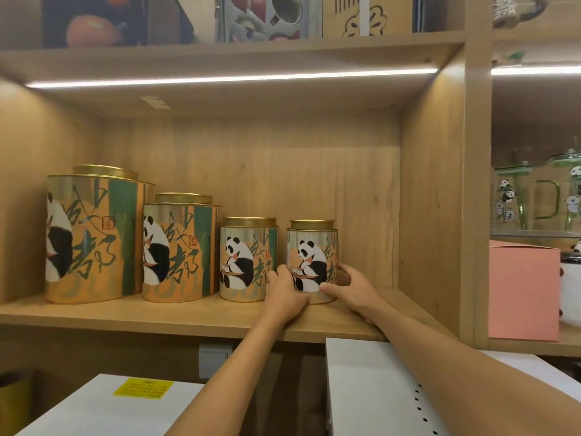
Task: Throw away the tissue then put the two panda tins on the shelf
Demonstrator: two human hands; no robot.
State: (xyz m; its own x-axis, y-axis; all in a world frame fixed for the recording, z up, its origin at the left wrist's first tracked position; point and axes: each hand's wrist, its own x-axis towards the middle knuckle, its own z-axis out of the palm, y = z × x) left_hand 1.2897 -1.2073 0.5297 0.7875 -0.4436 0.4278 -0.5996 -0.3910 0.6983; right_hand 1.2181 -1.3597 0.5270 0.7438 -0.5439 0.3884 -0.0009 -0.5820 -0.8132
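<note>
Several panda tins with gold lids stand in a row on the wooden shelf (188, 316), shrinking in size from left to right. The smallest panda tin (312, 250) is at the right end, upright on the board. My left hand (283, 294) presses against its lower left side and my right hand (352, 289) wraps its lower right side. Just to its left stands a second small panda tin (245, 262), nearly touching my left hand. A medium tin (180, 247) and a large tin (94, 234) stand further left. No tissue is in view.
The shelf's right wall (430, 199) stands close to the held tin. A pink box (523, 291) and panda-printed glass jugs (534, 199) fill the neighbouring bay. White boxes (371, 388) lie below the shelf under my arms. An upper shelf holds boxes.
</note>
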